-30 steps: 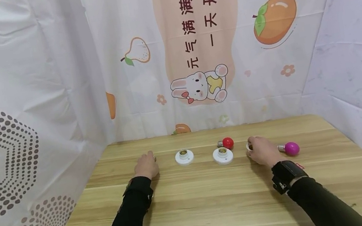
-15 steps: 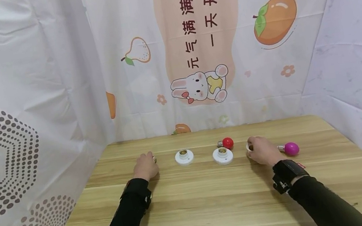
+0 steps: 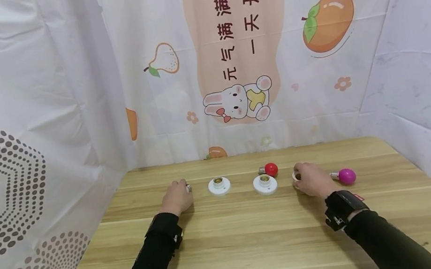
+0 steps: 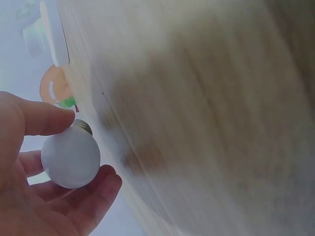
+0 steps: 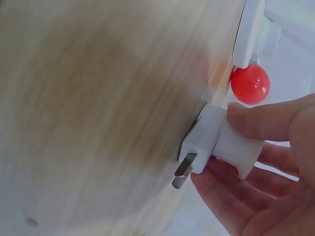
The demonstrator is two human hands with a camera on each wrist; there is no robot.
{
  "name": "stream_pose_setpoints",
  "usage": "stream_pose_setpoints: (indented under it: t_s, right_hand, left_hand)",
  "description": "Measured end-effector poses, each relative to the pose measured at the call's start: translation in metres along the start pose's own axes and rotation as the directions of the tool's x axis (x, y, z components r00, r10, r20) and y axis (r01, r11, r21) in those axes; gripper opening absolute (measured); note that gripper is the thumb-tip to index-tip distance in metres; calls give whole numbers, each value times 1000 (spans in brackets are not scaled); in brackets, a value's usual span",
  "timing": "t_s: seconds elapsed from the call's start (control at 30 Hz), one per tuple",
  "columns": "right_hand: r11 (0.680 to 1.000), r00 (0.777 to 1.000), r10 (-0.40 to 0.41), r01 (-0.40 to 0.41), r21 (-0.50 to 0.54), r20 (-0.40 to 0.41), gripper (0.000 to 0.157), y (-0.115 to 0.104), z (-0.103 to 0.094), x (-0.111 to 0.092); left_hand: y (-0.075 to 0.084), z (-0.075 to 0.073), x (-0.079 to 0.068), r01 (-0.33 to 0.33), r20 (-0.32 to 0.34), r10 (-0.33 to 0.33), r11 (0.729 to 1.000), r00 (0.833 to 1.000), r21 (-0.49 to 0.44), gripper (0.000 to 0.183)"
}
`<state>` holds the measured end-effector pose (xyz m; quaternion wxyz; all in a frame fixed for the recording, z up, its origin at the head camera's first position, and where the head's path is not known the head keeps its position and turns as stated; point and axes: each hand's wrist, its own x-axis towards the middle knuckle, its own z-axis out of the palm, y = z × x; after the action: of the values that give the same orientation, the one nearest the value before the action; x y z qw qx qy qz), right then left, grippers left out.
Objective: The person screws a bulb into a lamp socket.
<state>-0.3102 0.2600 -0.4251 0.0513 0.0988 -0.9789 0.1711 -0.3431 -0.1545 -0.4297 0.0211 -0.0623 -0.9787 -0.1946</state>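
In the left wrist view a white light bulb with a metal screw base is held between the thumb and fingers of my left hand. That hand is low over the left part of the table. My right hand grips a white plug-in lamp socket on the table; its metal prongs stick out in the right wrist view. Between the hands stand two round white lamp holders, the left one and the right one. A red bulb lies just behind the right holder.
A magenta bulb lies to the right of my right hand, its screw base pointing left. The wooden table meets a printed curtain at its back edge. White sheets hang at both sides.
My left hand has shifted slightly to the right with the white bulb. The right hand stays in place on the plug-in socket.
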Motion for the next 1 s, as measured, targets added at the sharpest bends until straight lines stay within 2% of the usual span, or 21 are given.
stream_pose_setpoints:
  t_s: [0.17,0.4,0.67,0.83,1.0]
  right_hand:
    - [1000,1000,-2,2,-2,24,33,-6,-1,-2]
    - [997,998,-61,59,58,34,25,-17,1,-7]
    - [989,991,-121,115,97,54,31,-34,3,-19]
    - [980,985,-167,161,113,39,33,-47,1,-25]
    - [963,969,-245,245,110,-6,34,-58,-3,-26]
  left_hand:
    - [4,2,-2,-5,22,5,1000,1000,7,37]
    - [9,5,-5,-14,40,13,999,999,33,36]
    - [8,8,-7,-29,43,27,998,999,49,35]
    - [9,7,-9,-34,37,32,998,999,50,35]
    - [11,3,-11,-34,36,32,998,999,60,36]
